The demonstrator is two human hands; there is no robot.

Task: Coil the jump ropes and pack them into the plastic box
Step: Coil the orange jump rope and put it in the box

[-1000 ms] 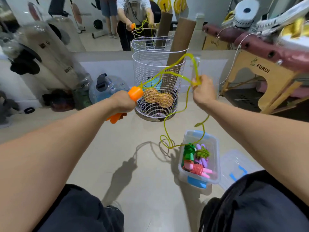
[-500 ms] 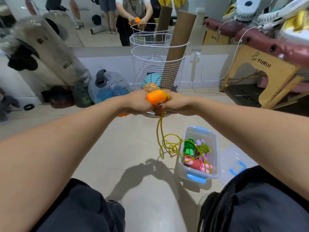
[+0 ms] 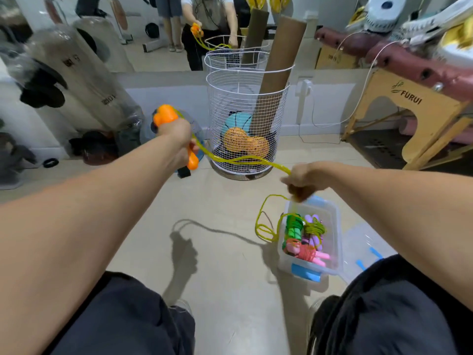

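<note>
Head view, your left hand (image 3: 176,133): left of centre, raised; your fingers are curled tight round the orange handles (image 3: 165,118), one end sticking up above your fist, the other poking out below it.
Head view, your right hand (image 3: 303,181): right of centre, lower than the left; fingers closed on the yellow rope (image 3: 240,160), though blur hides exactly how they lie.
Rope: it runs from your left fist across the front of the wire basket (image 3: 245,119) to your right hand, then drops in loose loops onto the floor (image 3: 217,252) just left of the box.
Plastic box (image 3: 335,226): clear, open, on the floor at lower right of centre, below your right hand.
Inside the box: coiled ropes (image 3: 304,237), green, purple and pink, packed together.
Lid (image 3: 363,247): clear with blue clips, flat on the floor just right of the box.
Wire basket: white, upright behind the rope at upper centre, holding balls and a cardboard tube (image 3: 279,73).
Your knees: dark trousers along the bottom edge.
</note>
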